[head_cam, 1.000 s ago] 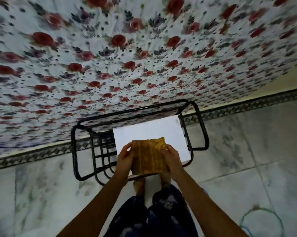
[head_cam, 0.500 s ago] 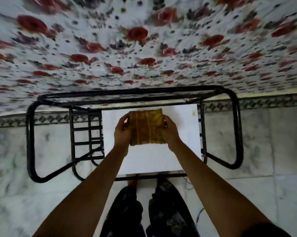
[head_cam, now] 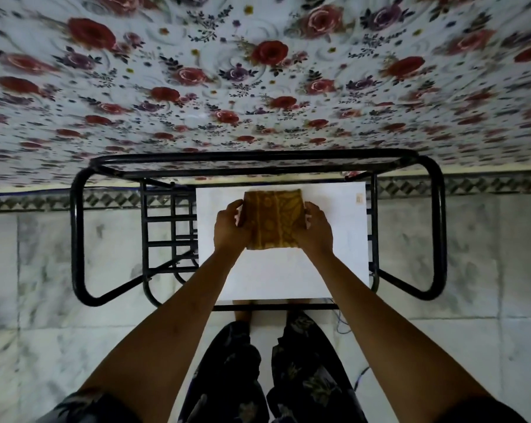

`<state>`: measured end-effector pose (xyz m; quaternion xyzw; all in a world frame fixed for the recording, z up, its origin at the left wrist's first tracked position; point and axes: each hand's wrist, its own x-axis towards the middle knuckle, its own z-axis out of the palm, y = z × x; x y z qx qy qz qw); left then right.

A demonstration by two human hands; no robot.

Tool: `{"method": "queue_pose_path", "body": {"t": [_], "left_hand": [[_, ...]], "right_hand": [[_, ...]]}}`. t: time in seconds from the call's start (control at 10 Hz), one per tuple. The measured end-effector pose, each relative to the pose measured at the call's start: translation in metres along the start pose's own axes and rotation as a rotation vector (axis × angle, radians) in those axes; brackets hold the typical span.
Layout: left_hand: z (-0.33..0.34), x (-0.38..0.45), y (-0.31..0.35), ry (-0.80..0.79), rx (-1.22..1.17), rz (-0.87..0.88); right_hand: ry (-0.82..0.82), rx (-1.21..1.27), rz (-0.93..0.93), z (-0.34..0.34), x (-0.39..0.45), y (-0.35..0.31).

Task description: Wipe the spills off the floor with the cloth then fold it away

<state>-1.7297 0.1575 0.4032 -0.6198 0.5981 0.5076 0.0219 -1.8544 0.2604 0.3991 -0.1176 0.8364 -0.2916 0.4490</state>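
Wall point(head_cam: 258, 71) fills the upper half of the view, covered in a pale floral print with red and purple roses; edges blurred. Below it runs a dark patterned border strip point(head_cam: 487, 186) where wall meets floor. Floor point(head_cam: 487, 254) is grey-white marble tile, grout lines visible.

Black tubular metal stand point(head_cam: 75, 233) sits against the wall, rounded loops at both ends, a grid of bars on its left part. White board point(head_cam: 334, 270) lies on the stand's right part, with a small tan mark near its far right corner.

Person stands just behind the stand, both bare forearms reaching forward over the board. Dark floral trousers point(head_cam: 304, 377) at bottom centre, toes just visible under the stand's near bar. Thin blue wire point(head_cam: 339, 323) trails on the floor beside the right leg.

Cloth point(head_cam: 273, 221), mustard-yellow with a woven pattern, is folded into a compact rectangle over the far middle of the board. Whether it rests on the board or is held just above it cannot be told. Left hand point(head_cam: 229, 230) grips the cloth's left edge, fingers curled round it. Right hand point(head_cam: 316, 230) grips the right edge likewise, thumb on the side of the fold.
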Motion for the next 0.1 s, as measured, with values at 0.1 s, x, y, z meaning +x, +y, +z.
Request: {"method": "queue_pose_path", "body": {"t": [0.1], "left_hand": [[-0.0080, -0.0238, 0.0149, 0.035, 0.025, 0.004]], "right_hand": [[0.024, 0.101, 0.010, -0.0162, -0.0262, -0.0075]]}}
